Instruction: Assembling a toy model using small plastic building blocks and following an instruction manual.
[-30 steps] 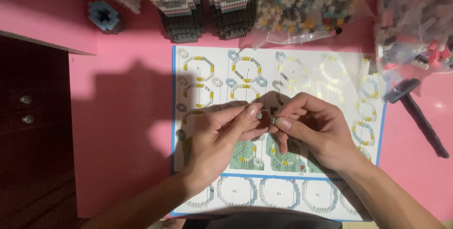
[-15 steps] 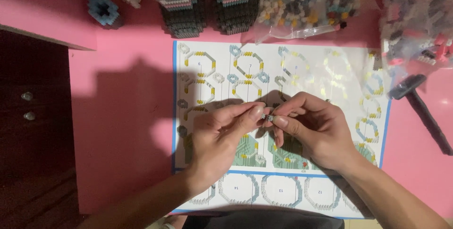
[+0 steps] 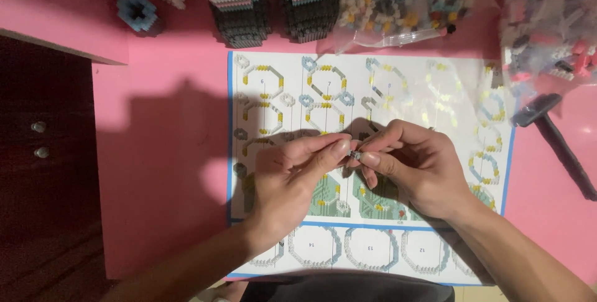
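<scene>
My left hand (image 3: 295, 174) and my right hand (image 3: 413, 165) meet fingertip to fingertip above a printed instruction sheet (image 3: 373, 90). Between the fingertips both pinch a tiny grey building brick (image 3: 355, 154). The sheet shows ring-shaped assembly diagrams in yellow, blue, grey and green, and lies flat on the pink table (image 3: 168, 171). Both hands cover the sheet's middle.
A partly built brick model (image 3: 273, 0) in grey, teal and yellow stands at the far edge. Clear bags of loose small bricks (image 3: 404, 0) lie beside it and at the right (image 3: 547, 22). A small blue brick piece (image 3: 138, 11) sits far left. A black tool (image 3: 556, 140) lies right.
Both hands stay together on the small brick, with only slight finger shifts. The view has drifted a little, so the sheet sits slightly lower in frame.
</scene>
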